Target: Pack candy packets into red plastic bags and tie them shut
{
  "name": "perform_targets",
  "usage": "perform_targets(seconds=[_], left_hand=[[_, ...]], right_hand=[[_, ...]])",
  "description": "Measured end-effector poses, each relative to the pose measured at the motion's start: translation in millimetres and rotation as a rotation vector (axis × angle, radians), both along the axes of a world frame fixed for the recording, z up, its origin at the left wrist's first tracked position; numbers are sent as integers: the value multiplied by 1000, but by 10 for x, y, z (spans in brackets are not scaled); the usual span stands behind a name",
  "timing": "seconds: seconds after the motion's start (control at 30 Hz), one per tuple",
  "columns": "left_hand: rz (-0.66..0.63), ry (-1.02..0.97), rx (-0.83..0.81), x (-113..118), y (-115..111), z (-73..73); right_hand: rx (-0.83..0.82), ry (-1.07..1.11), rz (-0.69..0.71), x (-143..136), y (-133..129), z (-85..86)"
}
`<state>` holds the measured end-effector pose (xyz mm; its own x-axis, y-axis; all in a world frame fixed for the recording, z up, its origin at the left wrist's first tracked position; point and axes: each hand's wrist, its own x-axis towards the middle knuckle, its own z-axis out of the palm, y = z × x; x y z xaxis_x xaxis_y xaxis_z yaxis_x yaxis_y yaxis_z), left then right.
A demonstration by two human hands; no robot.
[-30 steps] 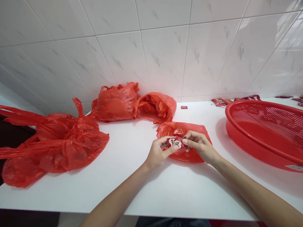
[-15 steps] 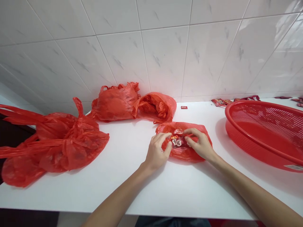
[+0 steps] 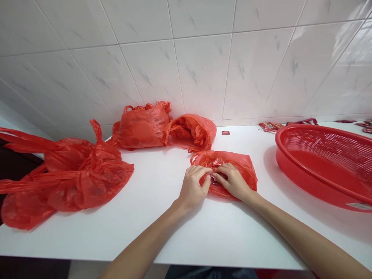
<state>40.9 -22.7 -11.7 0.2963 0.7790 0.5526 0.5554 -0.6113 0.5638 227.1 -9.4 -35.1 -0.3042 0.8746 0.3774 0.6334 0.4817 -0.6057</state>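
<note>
My left hand (image 3: 195,183) and my right hand (image 3: 232,181) meet over a thin red plastic bag (image 3: 245,166) lying flat on the white table. Both hands are closed in a pinch, thumb against fingers, on a small dark-red printed packet (image 3: 216,180). Most of that packet is hidden under the fingers of my right hand. A shiny red wrapped piece (image 3: 217,161) shows on the bag just beyond the fingertips.
A large red plastic basket (image 3: 314,176) stands at the right. Red packets (image 3: 271,126) lie behind it, and one small packet (image 3: 226,133) sits near the wall. Full red bags (image 3: 142,130) and an opened bag (image 3: 207,128) are at the back; more bags (image 3: 87,178) lie left.
My right hand has moved left toward my left hand, its fingers closing over the printed packet, which was in plain sight before. The bag's right edge has shifted slightly left.
</note>
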Motion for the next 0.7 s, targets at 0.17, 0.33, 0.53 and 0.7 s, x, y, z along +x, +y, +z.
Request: perform_targets(seconds=[0.17, 0.33, 0.53, 0.7], left_hand=[[-7, -15, -3, 12, 1, -19], [-14, -11, -7, 14, 7, -35], [-19, -4, -29, 19, 5, -37], [-3, -4, -51, 12, 2, -28]], right_hand=[[-73, 39, -94, 36, 51, -16], [-83, 10, -84, 41, 34, -29], [-43, -113, -49, 41, 33, -73], [52, -99, -51, 28, -14, 2]])
